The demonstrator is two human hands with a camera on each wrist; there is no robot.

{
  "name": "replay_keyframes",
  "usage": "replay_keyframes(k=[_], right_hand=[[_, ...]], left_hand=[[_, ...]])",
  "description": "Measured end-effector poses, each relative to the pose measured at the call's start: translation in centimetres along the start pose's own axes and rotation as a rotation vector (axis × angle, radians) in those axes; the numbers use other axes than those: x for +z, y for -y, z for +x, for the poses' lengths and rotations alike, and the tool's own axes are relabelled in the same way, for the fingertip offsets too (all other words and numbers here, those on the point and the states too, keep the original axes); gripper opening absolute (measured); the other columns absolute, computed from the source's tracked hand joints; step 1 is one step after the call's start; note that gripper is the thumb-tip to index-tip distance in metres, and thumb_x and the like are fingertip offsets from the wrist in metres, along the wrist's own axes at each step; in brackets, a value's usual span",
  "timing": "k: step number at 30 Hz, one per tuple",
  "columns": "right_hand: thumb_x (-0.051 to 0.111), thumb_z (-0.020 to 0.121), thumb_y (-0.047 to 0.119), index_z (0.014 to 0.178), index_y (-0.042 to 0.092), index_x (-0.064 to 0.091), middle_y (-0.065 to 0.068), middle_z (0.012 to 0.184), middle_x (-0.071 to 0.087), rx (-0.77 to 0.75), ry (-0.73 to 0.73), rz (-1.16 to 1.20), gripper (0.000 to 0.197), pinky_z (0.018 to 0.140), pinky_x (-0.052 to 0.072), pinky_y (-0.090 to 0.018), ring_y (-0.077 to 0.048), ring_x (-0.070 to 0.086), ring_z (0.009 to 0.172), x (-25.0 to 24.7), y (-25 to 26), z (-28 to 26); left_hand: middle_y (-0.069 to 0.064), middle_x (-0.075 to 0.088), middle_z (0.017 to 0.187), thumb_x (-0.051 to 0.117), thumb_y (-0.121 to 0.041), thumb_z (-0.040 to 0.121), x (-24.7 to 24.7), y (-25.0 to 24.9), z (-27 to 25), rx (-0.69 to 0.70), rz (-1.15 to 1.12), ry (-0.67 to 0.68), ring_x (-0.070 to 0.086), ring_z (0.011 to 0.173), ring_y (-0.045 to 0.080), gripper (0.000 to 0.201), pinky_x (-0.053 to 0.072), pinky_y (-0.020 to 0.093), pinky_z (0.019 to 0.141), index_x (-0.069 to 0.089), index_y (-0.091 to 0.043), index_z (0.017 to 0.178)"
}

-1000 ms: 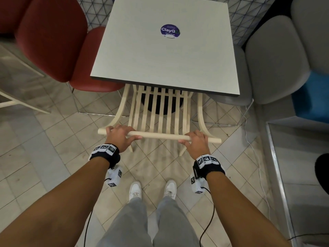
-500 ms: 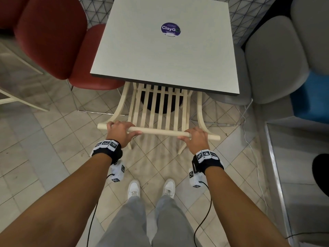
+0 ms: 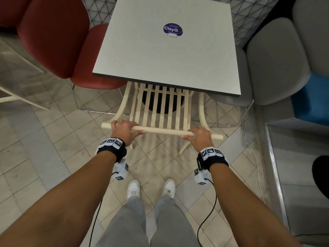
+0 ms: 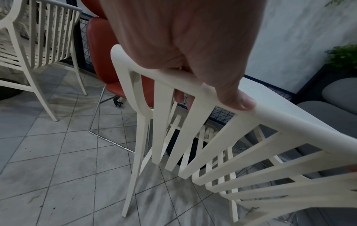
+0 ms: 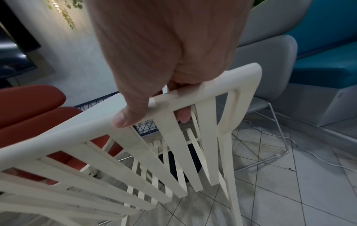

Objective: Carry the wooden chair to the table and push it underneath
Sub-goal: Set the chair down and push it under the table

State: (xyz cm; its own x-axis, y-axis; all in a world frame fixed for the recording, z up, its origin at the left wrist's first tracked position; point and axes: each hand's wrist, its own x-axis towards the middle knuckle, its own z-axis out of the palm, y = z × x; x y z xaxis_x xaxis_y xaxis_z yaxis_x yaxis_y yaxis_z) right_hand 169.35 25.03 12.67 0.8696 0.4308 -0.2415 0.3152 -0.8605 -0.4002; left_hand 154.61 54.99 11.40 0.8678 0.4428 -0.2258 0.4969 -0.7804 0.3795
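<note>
Wooden chair, cream with a slatted back, stands on the tiled floor with its front part hidden under the grey table, so I cannot see how far the seat goes in. My left hand and my right hand both grip its top rail, fingers curled over and thumbs along the near side. Its legs are blurred in the wrist views, perhaps just touching the floor.
</note>
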Motion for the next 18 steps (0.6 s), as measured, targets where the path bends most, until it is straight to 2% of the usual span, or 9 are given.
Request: replay_keyframes(k=[7,13,18], right_hand=[[0.067,0.079,0.061,0.108,0.019,0.073,-0.002,0.103,0.064,0.02,-0.013,0.006,0.052,0.1,0.035,-0.035,-0.024,0.054,0.105,0.2,0.0,0.0],[0.065,0.083,0.057,0.112,0.02,0.072,-0.002,0.103,0.064,-0.003,-0.012,-0.015,0.048,0.1,0.034,-0.036,-0.022,0.054,0.103,0.3,0.3,-1.2],[0.065,0.083,0.056,0.106,0.02,0.073,0.0,0.101,0.064,-0.047,-0.05,-0.035,0.044,0.093,0.032,-0.033,-0.02,0.054,0.101,1.6,-1.1,-4.0]], left_hand=[[-0.003,0.073,0.088,0.06,-0.076,0.085,0.4,0.5,0.5,0.025,-0.028,0.008,0.061,0.103,0.026,0.052,0.027,0.058,0.117,0.078,-0.03,0.102],[-0.004,0.074,0.091,0.061,-0.075,0.084,-0.3,-0.1,-1.0,0.005,-0.022,-0.001,0.062,0.096,0.024,0.053,0.032,0.048,0.106,0.077,-0.029,0.105],[-0.008,0.076,0.1,0.062,-0.074,0.083,0.9,0.6,-4.4,0.049,-0.034,-0.045,0.063,0.1,0.021,0.05,0.032,0.048,0.105,0.078,-0.031,0.104]])
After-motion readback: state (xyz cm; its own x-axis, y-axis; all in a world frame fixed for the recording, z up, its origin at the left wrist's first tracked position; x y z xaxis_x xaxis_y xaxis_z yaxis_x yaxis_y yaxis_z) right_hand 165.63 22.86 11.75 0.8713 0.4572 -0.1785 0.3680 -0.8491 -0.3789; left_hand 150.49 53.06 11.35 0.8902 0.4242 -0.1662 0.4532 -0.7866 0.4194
